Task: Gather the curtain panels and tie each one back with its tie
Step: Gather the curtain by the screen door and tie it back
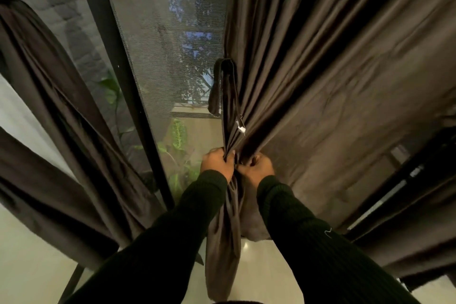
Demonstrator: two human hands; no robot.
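Two hands meet at the inner edge of the right curtain panel (333, 76), low and centre in the head view. No containers here. Left hand (218, 164) has its fingers curled round a bunched handful of that dark brown fabric, gripping the leading edge. Right hand (257, 168) sits just beside it, nearly touching, fingers curled into the neighbouring folds and pinching cloth too. Both arms wear dark ribbed sleeves (303, 237). Above the hands the gathered pleats fan upward and to the right; below them the bundled fabric hangs straight down between the forearms toward the pale floor (269, 276).

A dark fabric tie (223, 86) hangs looped at the panel's edge, well above the hands, with neither hand touching it. Small safety pin (240, 124) with a white bit of thread is fixed to the fold between the tie and the hands.

Left curtain panel (56, 111) sits far left, already drawn aside in a slanted bundle, well apart from both hands. Between the panels: a black door frame (123, 64) and a mesh screen (170, 39), with green plants (177, 133) visible through it outside.
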